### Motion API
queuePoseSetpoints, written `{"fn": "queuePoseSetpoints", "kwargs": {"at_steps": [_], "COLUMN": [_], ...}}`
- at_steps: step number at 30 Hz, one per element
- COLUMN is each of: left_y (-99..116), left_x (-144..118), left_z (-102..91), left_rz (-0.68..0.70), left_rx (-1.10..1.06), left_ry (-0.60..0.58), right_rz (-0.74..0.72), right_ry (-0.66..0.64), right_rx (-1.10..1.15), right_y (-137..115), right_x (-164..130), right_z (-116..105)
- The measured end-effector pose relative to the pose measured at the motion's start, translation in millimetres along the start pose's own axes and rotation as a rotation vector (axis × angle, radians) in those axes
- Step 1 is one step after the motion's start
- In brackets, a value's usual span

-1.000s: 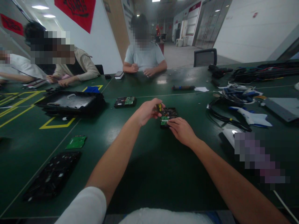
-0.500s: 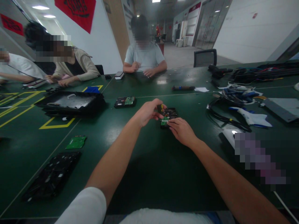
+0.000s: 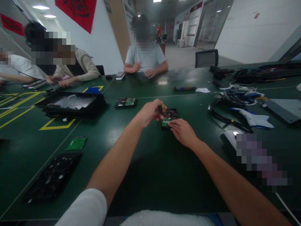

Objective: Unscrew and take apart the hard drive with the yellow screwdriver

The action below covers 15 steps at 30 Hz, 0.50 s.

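Observation:
A hard drive lies on the green table in front of me, its green circuit board facing up at the near end. My left hand is closed around the black and yellow handle of what looks like a screwdriver, held over the drive's left side; its tip is hidden. Closed fingers of my right hand grip the drive's near right edge. A thin pale strip crosses the board at these fingertips; I cannot tell whether it is a separate piece.
Another hard drive lies farther left, beyond stacked black trays. Near left are a loose green board and a black panel. Cables, a glove-like blue-white item and a grey box lie right. Co-workers sit opposite.
My left hand and the handle in it have shifted very slightly. The hard drive and my right hand stay in place.

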<state>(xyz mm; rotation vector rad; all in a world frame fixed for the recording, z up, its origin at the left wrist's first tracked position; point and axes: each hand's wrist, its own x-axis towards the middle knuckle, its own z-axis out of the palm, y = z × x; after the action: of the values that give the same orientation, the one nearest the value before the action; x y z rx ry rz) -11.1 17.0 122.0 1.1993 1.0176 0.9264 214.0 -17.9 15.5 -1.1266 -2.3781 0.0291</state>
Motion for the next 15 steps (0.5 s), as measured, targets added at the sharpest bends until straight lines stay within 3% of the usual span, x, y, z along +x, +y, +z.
{"fn": "queuePoseSetpoints", "kwargs": {"at_steps": [15], "left_y": [0.4], "left_x": [-1.9], "left_z": [3.4], "left_rz": [-0.008], "left_rx": [-0.008], "left_ry": [-0.010], "right_rz": [0.004], "right_ry": [0.006], "right_rx": [0.006], "right_y": [0.4], "right_x": [0.6], "right_z": [0.8]}}
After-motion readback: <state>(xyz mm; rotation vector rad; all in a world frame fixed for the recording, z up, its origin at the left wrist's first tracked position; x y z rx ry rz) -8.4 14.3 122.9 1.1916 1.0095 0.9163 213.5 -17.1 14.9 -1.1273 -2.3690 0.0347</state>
